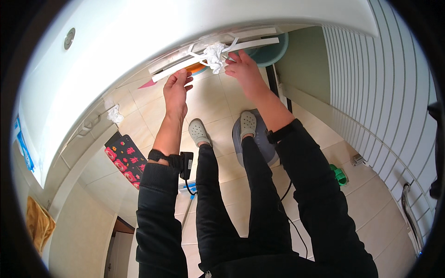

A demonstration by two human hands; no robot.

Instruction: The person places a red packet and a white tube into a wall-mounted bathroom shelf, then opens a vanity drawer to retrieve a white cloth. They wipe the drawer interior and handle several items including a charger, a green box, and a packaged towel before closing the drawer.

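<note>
A white rail (215,59) with white hooks runs across in front of me, just below a white glossy ledge. A crumpled white mesh or cloth bundle (213,57) hangs at the hooks near the rail's middle. My left hand (176,91) is at the rail's left half, its thumb at the lower edge and its fingers curled; whether it grips the rail is unclear. Just right of the bundle, my right hand (245,71) is raised with fingers apart, close to the rail, and nothing shows in it.
Beyond the rail are a teal basin (273,54) and an orange item (195,68). A grey bathroom scale (259,146) lies under my right foot. On the left are a patterned mat (127,158) and another white bundle (115,114). Green slippers (339,174) and a ribbed white panel (379,87) are to the right.
</note>
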